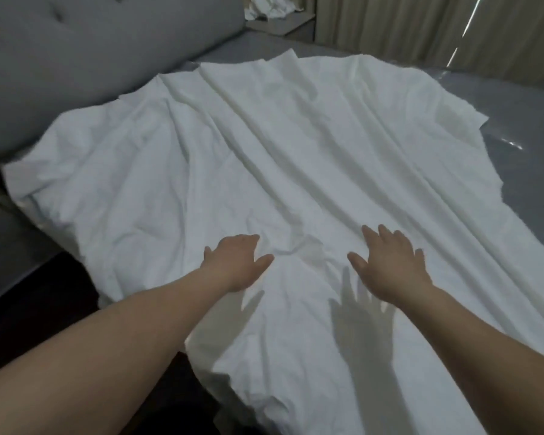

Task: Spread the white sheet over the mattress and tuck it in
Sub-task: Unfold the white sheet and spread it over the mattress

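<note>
The white sheet (264, 158) lies wrinkled across the grey mattress (522, 120), with long folds running from the far left to the near right. Its far and right edges stop short, leaving grey mattress bare on the right and at the back. The near-left edge hangs over the bed's side. My left hand (236, 262) and my right hand (390, 262) reach out side by side over the sheet's near middle, palms down and fingers straight, holding nothing. Their shadows fall on the cloth just below them. I cannot tell whether the palms touch the sheet.
A grey padded headboard (76, 58) runs along the left. Beige curtains (421, 26) hang at the back right. A small stand with crumpled white cloth (270, 11) sits at the back. Dark floor (29, 293) lies at the lower left.
</note>
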The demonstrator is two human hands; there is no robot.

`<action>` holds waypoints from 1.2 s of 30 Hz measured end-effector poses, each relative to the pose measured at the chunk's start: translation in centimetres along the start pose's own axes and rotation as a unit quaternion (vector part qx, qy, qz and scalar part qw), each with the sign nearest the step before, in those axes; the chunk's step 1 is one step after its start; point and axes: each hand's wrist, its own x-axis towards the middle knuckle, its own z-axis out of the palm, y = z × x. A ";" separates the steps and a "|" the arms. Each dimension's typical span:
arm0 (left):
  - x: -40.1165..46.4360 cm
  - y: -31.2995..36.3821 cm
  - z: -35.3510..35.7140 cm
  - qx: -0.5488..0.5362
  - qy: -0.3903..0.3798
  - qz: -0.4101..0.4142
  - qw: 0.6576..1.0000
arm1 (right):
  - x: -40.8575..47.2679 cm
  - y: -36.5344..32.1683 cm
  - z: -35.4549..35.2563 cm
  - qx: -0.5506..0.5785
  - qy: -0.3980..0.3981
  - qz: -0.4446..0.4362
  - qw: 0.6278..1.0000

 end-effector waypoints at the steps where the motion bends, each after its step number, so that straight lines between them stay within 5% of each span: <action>1: -0.8 -0.9 -2.5 0.000 -0.001 -0.008 1.000 | 0.1 -2.9 -1.8 -0.003 -0.003 -0.038 0.999; 6: -5.9 -6.8 -15.3 -0.005 -0.006 -0.049 0.999 | -0.8 -16.6 -10.7 0.012 -0.036 -0.151 0.988; 15: -11.4 -8.7 -28.6 -0.059 -0.044 -0.067 0.995 | -5.5 -25.0 -23.8 0.085 -0.082 -0.120 0.986; 19: -10.7 -2.2 -30.6 -0.046 -0.052 -0.011 0.998 | -7.4 -19.8 -28.1 0.125 -0.079 -0.052 0.988; 26: -13.2 17.7 -29.4 -0.002 -0.061 0.116 0.991 | -14.3 0.4 -33.2 0.227 -0.023 0.113 0.967; 36: -25.4 46.7 -20.9 0.096 -0.085 0.257 0.958 | -30.9 27.3 -34.3 0.300 -0.018 0.236 0.924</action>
